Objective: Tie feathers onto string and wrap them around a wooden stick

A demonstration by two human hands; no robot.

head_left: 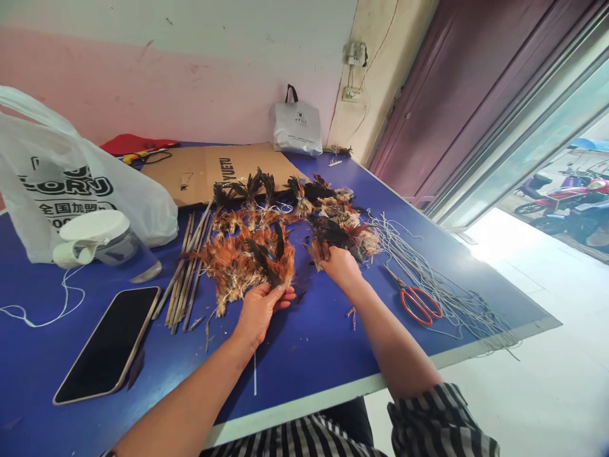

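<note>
My left hand (261, 311) pinches the base of a small bunch of feathers (276, 257), dark and reddish brown, held upright just right of a pile of orange-brown feathers (231, 266). Farther right, my right hand (340, 270) reaches into another heap of dark and brown feathers (340, 231). Its fingertips are curled down at the near edge of that heap, touching feathers; exactly what they grip is hidden. More dark feather tufts (259, 187) lie behind, along the cardboard's near edge.
Thin sticks (188, 273) lie left of the feathers, beside a phone (109, 343) and a lidded cup (109, 238). Red-handled scissors (421, 306) and loose strings (442, 285) are at right. Behind stand a white plastic bag (137, 197), flat cardboard (190, 166) and a silver bag (297, 127).
</note>
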